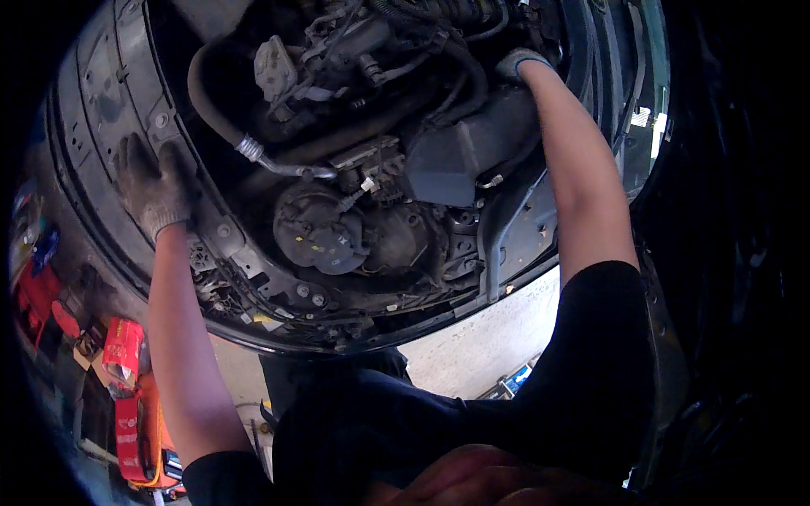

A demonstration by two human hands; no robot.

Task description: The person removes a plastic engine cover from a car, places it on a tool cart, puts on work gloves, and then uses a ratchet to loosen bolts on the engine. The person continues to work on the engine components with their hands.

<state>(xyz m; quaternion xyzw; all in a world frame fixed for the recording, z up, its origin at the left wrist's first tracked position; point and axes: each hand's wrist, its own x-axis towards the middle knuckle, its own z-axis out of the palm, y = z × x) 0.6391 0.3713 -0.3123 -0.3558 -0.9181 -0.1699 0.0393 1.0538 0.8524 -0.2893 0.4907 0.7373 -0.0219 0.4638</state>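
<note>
My left hand (153, 187), in a dirty grey work glove, rests on the dark metal body panel (105, 93) at the left of a car's engine bay. Its fingers are stretched out and hold nothing. Deep at the far right of the bay is my right hand (521, 62), also gloved, beyond a black plastic housing (460, 160). The fingers of that hand are hidden among the dark parts, so what they touch does not show. Between my arms lie a black hose (207, 97) with a silver metal pipe end (283, 167) and a round black headlight back (321, 232).
A white plug connector (368, 183) sticks up near the middle of the bay. Bolts line the panel edge. On the floor at the lower left are a red package (123, 350) and an orange case (152, 430). A pale floor (489, 337) shows below the bumper.
</note>
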